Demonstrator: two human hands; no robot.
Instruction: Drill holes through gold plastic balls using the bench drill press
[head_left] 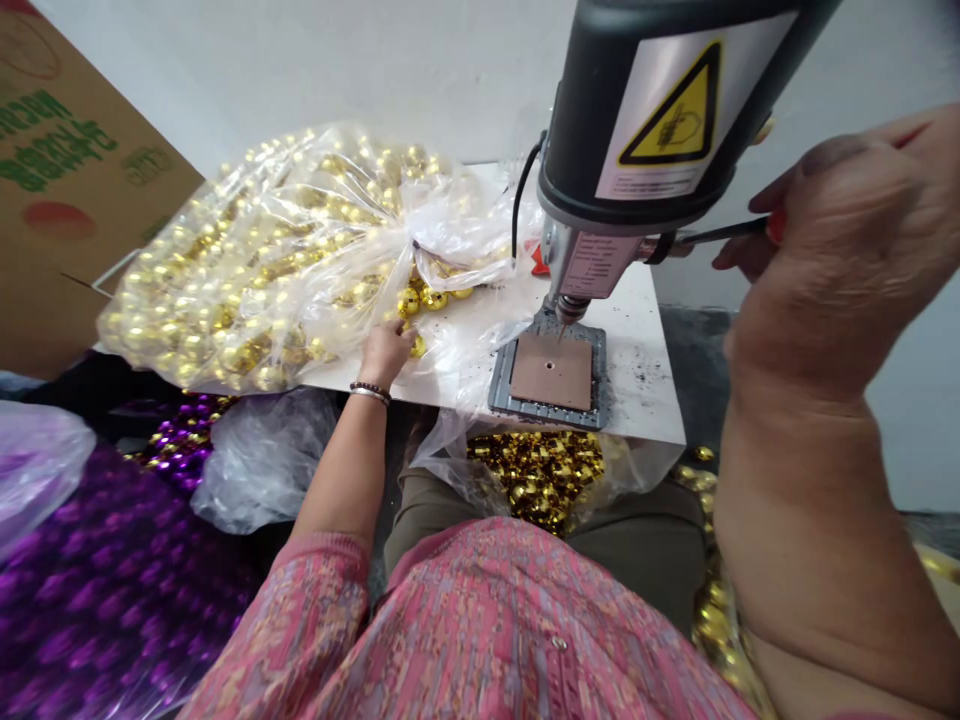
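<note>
Gold balls (433,297) lie loose by the gathered neck of a clear bag (247,250), on the white surface (645,330); they sit just beyond the left hand (386,352) and to its right; being round, they show no long axis; the left hand is much the nearer, its fingers drawn narrow against one ball, though I cannot tell whether it grips it; the right hand (840,220), well apart to the right, is curled about the end of the lever (724,232) on a drill press (667,100); the press stands right of the balls, its bit above a brown plate (551,372) with a hole; dark crumbs speckle the surface there; a pale wall rises behind, a cardboard box (75,190) leans at far left, and purple balls (120,580) fill the lower left.
</note>
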